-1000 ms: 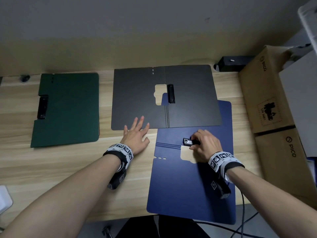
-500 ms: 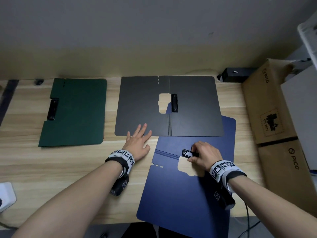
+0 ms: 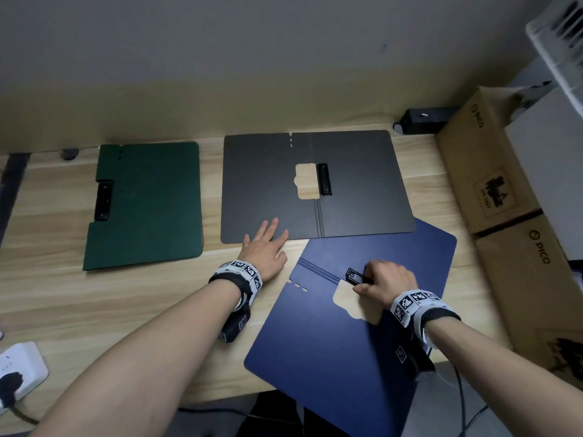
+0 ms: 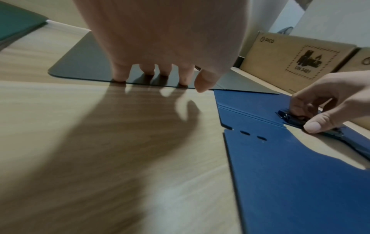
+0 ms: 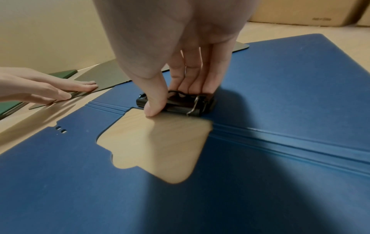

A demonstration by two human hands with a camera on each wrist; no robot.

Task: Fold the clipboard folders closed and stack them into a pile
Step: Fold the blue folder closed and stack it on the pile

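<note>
A blue clipboard folder (image 3: 340, 348) lies spread flat at the table's front right, hanging over the edge. My right hand (image 3: 383, 279) pinches its black metal clip (image 5: 188, 102) between thumb and fingers. A dark grey folder (image 3: 262, 190) lies spread flat behind it, its near right corner overlapping the blue one. My left hand (image 3: 263, 244) lies flat with straight fingers pressing the grey folder's front edge (image 4: 140, 80). A green folder (image 3: 148, 203) lies folded shut at the back left, clip on its left side.
Brown cardboard boxes (image 3: 492, 171) line the table's right side. A black block (image 3: 422, 119) sits at the back by the wall. A white power strip (image 3: 19, 370) lies at the front left corner. Bare wood table (image 3: 110, 304) spreads between the green folder and my left arm.
The blue folder has turned, its near end swinging left, with my right hand still on the clip. My left hand stays on the grey folder's front edge.
</note>
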